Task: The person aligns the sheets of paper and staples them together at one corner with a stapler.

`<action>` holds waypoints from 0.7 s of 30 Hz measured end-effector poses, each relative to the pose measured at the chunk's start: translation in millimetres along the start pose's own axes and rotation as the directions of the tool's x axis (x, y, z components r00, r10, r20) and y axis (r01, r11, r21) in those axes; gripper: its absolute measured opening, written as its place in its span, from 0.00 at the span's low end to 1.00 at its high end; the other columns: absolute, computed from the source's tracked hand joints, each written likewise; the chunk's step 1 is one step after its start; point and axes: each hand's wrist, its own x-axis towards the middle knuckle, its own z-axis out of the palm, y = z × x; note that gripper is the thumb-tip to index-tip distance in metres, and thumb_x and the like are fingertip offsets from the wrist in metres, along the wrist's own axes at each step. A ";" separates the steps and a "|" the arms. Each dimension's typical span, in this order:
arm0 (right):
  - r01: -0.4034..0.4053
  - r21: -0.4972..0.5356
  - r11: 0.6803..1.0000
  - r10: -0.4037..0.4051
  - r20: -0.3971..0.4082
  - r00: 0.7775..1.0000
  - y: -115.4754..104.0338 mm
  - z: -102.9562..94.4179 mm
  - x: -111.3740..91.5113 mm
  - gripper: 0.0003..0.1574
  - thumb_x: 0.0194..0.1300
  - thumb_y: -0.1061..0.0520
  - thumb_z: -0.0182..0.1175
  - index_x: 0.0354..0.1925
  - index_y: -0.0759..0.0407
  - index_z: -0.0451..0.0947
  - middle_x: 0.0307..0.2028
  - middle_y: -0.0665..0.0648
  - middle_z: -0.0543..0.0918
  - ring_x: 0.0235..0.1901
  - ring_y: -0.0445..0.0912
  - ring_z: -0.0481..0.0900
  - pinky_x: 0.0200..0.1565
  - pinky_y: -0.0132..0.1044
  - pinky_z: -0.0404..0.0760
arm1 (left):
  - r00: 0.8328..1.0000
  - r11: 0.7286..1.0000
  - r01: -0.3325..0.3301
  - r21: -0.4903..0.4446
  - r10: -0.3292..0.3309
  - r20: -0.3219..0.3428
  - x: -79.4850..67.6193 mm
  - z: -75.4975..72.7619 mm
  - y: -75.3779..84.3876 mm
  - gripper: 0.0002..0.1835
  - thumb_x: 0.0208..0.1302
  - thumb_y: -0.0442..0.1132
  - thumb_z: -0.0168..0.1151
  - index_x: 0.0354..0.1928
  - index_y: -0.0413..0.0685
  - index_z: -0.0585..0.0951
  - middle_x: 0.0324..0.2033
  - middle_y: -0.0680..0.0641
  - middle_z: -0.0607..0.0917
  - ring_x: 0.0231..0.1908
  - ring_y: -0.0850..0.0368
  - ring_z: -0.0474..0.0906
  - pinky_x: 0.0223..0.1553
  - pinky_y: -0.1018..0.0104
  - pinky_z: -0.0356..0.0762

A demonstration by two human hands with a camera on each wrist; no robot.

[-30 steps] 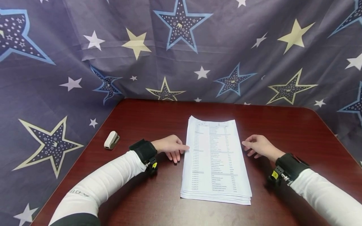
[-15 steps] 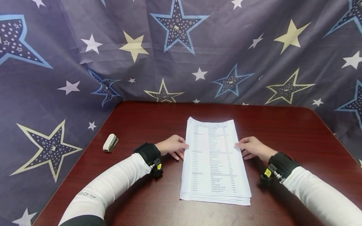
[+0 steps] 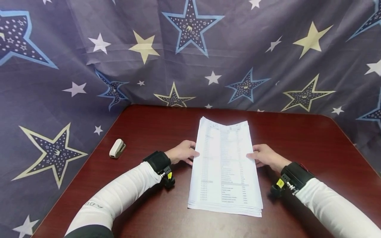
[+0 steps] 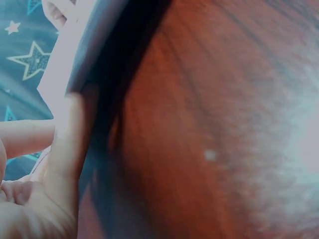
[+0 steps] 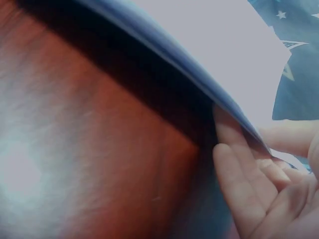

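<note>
A stack of printed paper sheets is held between my two hands, its far end raised off the table and slightly bowed. My left hand pinches the left edge, thumb on top and fingers beneath. At the opposite edge my right hand grips the same way. In the left wrist view the stack stands apart from the table, with the left hand's fingers against it. The right wrist view shows fingers under the stack and the thumb on its upper face.
A white stapler-like object lies at the left of the dark red wooden table. Behind and to the left hangs a grey-blue curtain with stars. A black camera band is strapped round each wrist.
Both hands have closed in on the stack's side edges and taken hold, the right one moving left. The far end of the stack has risen and tilted up.
</note>
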 end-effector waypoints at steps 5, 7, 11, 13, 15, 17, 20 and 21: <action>0.064 0.046 0.997 -0.062 -0.040 0.997 -16.6 -11.6 -1.3 0.22 0.69 0.63 0.56 0.57 0.77 0.69 0.40 0.66 0.84 0.34 0.50 0.84 0.39 0.45 0.83 | 0.993 0.995 -0.100 -0.024 0.098 -0.060 -1.2 -9.0 14.0 0.11 0.67 0.26 0.55 0.50 0.31 0.74 0.35 0.39 0.84 0.32 0.52 0.82 0.32 0.57 0.83; 0.105 0.049 0.993 -0.101 -0.078 0.992 -29.7 -18.7 -4.1 0.23 0.71 0.63 0.54 0.59 0.76 0.67 0.44 0.69 0.82 0.35 0.50 0.84 0.39 0.44 0.83 | 0.980 0.984 -0.173 -0.040 0.169 -0.101 -3.5 -13.2 24.6 0.11 0.67 0.26 0.54 0.50 0.31 0.74 0.36 0.37 0.85 0.32 0.52 0.82 0.33 0.57 0.83; 0.221 -0.002 0.975 -0.217 -0.189 0.958 -59.9 -31.7 -13.7 0.23 0.73 0.63 0.51 0.61 0.76 0.65 0.47 0.74 0.80 0.36 0.46 0.83 0.37 0.39 0.83 | 0.917 0.932 -0.362 -0.024 0.351 -0.189 -11.1 -20.2 48.9 0.11 0.68 0.26 0.53 0.51 0.31 0.73 0.37 0.34 0.85 0.31 0.53 0.82 0.31 0.58 0.82; 0.273 -0.040 0.961 -0.274 -0.236 0.932 -72.9 -36.5 -19.6 0.24 0.73 0.63 0.51 0.62 0.76 0.64 0.49 0.75 0.79 0.37 0.43 0.83 0.37 0.35 0.82 | 0.871 0.894 -0.449 0.006 0.438 -0.223 -14.8 -23.0 59.0 0.10 0.68 0.25 0.52 0.50 0.31 0.73 0.37 0.33 0.85 0.29 0.55 0.81 0.29 0.63 0.80; 0.325 -0.057 0.944 -0.328 -0.276 0.904 -82.3 -39.3 -24.7 0.24 0.73 0.63 0.51 0.62 0.75 0.64 0.50 0.75 0.79 0.37 0.39 0.82 0.36 0.31 0.81 | 0.822 0.855 -0.518 0.043 0.510 -0.254 -18.6 -24.9 66.6 0.08 0.68 0.25 0.52 0.48 0.31 0.73 0.37 0.33 0.85 0.29 0.56 0.79 0.28 0.67 0.76; 0.374 -0.066 0.925 -0.375 -0.305 0.875 -88.0 -40.1 -29.0 0.24 0.73 0.63 0.52 0.63 0.74 0.64 0.51 0.73 0.79 0.38 0.37 0.81 0.36 0.28 0.79 | 0.778 0.821 -0.566 0.082 0.564 -0.278 -22.5 -26.0 71.5 0.07 0.68 0.26 0.53 0.46 0.31 0.73 0.37 0.33 0.85 0.30 0.56 0.79 0.28 0.69 0.73; 0.442 -0.079 0.894 -0.441 -0.335 0.833 -88.9 -37.7 -32.6 0.24 0.72 0.64 0.53 0.62 0.72 0.65 0.50 0.72 0.80 0.39 0.34 0.80 0.37 0.25 0.77 | 0.737 0.790 -0.603 0.112 0.605 -0.301 -26.6 -25.3 72.6 0.06 0.69 0.27 0.54 0.45 0.32 0.73 0.37 0.34 0.86 0.33 0.55 0.81 0.31 0.69 0.72; 0.461 -0.082 0.884 -0.460 -0.338 0.821 -87.7 -36.3 -33.4 0.24 0.72 0.64 0.54 0.62 0.72 0.66 0.49 0.72 0.80 0.39 0.33 0.80 0.37 0.25 0.77 | 0.730 0.785 -0.608 0.119 0.611 -0.305 -27.5 -24.7 71.7 0.06 0.70 0.28 0.54 0.45 0.32 0.73 0.36 0.35 0.86 0.34 0.54 0.82 0.32 0.69 0.72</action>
